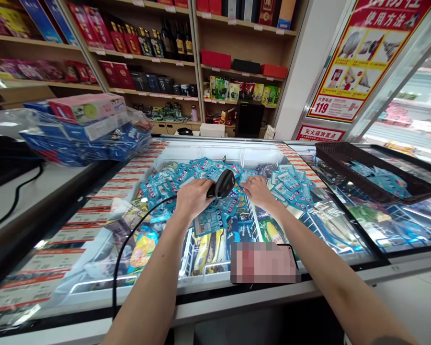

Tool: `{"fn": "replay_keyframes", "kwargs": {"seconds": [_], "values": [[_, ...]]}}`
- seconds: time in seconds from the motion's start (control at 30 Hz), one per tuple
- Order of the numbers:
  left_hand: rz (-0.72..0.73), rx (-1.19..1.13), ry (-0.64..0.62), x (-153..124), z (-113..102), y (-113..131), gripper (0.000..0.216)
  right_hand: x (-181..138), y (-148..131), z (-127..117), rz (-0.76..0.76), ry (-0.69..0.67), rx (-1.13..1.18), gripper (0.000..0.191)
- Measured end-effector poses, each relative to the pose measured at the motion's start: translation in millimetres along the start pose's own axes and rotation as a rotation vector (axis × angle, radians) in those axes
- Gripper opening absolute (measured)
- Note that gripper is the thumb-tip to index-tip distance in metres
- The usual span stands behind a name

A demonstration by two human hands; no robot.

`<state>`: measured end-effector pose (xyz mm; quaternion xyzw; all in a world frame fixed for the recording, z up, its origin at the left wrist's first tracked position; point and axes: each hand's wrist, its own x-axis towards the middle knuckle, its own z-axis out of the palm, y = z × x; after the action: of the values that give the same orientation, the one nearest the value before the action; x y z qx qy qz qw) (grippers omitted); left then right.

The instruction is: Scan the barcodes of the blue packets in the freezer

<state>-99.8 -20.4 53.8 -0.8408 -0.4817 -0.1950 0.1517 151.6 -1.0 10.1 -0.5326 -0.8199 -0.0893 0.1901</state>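
Note:
My left hand [197, 195] is closed around the handle of a black barcode scanner [225, 183]. Its head points right, and a black cable [129, 235] trails from it toward the front edge. Close beside the scanner, my right hand [258, 190] has its fingers bent together at the edge of a small blue packet [247, 175]; the fingertips are partly hidden. Under and around both hands, many similar blue packets [161, 188] lie in a loose heap on the glass freezer top [104, 249]. A second pile of blue packets [290, 184] lies right of my right hand.
A phone [266, 262] with a blurred screen lies at the freezer's front edge. A dark basket [345, 165] at the right holds more blue packets. Plastic-wrapped boxes [88, 127] stand at the left. Shelves of bottles and boxes [151, 62] line the back.

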Motion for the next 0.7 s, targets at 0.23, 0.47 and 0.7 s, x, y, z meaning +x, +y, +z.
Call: {"fn": "replay_keyframes", "kwargs": {"seconds": [0.23,0.47,0.7], "values": [[0.046,0.017,-0.014,0.6,0.7,4.2,0.027,-2.3,17.7,2.6,0.204,0.127,0.127,0.04],[0.064,0.018,-0.042,1.4,3.6,5.2,0.029,8.6,40.2,0.8,0.218,-0.169,0.136,0.056],[0.076,0.013,-0.047,1.4,5.2,7.0,0.029,-0.2,44.7,-4.3,0.411,-0.226,0.286,0.081]]}}
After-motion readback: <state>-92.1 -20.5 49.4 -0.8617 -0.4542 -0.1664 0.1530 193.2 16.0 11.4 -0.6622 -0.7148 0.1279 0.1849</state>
